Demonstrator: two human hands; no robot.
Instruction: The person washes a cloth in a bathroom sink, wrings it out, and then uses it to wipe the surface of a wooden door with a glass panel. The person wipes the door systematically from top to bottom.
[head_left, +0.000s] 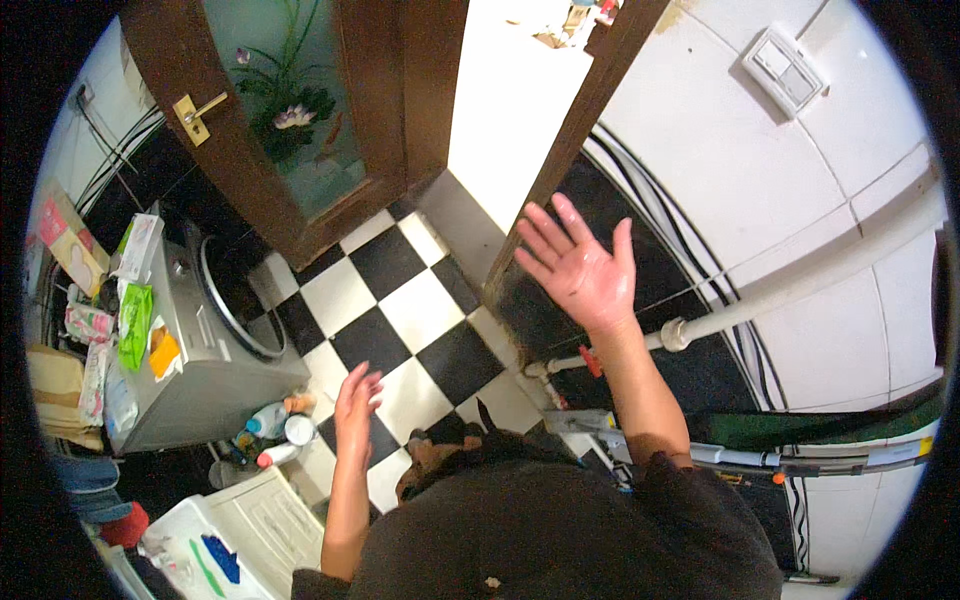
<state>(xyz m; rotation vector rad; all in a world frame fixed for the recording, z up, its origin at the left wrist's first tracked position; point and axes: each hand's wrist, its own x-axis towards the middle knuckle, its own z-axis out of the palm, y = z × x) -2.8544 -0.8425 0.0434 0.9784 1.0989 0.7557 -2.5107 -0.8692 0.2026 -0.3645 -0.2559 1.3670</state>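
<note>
My right hand (583, 277) is raised with its palm turned up towards me and its fingers spread. The palm looks wet and holds nothing. Behind it are the dark wall tiles and the edge of the wooden door frame (555, 157). Lower on the left, my left hand (355, 409) hangs over the black and white checkered floor (420, 307). Its fingers are a little bent and apart, and I see nothing in them. A silver front-loading washing machine (225, 390) stands to the left of that hand.
A brown door (375, 112) with a flower-painted glass panel stands ajar at a bright doorway (495, 112). Bottles (281, 431) stand on the floor by the washer. A white pipe (720, 319) with a red valve handle (591, 361) runs along the right wall. Packets (135, 322) lie on the washer.
</note>
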